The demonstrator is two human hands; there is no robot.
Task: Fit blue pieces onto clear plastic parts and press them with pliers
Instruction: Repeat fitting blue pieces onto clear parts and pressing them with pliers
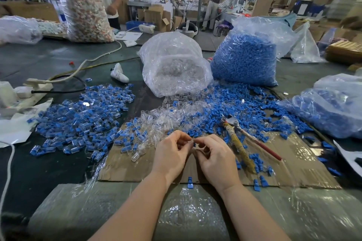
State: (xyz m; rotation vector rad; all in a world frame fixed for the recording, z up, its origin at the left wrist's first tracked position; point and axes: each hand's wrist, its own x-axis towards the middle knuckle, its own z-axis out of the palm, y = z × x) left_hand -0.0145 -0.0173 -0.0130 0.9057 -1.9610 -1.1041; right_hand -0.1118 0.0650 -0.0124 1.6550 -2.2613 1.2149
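Note:
My left hand (172,152) and my right hand (213,156) meet above the cardboard sheet (125,166), fingertips together. Between them I pinch a small clear plastic part with a blue piece (194,144) peeking out at the right fingertips; most of it is hidden by my fingers. The pliers (238,141), with wrapped yellowish and red handles, lie on the cardboard to the right of my right hand, untouched. Loose clear parts (162,117) lie just beyond my hands, and loose blue pieces (235,101) spread to the right of them.
A heap of assembled blue-and-clear parts (82,121) lies at the left. Behind stand a bag of clear parts (174,64) and a bag of blue pieces (244,56); another bag (333,107) sits at the right. A power strip (29,92) and cables lie far left. A person stands at the back.

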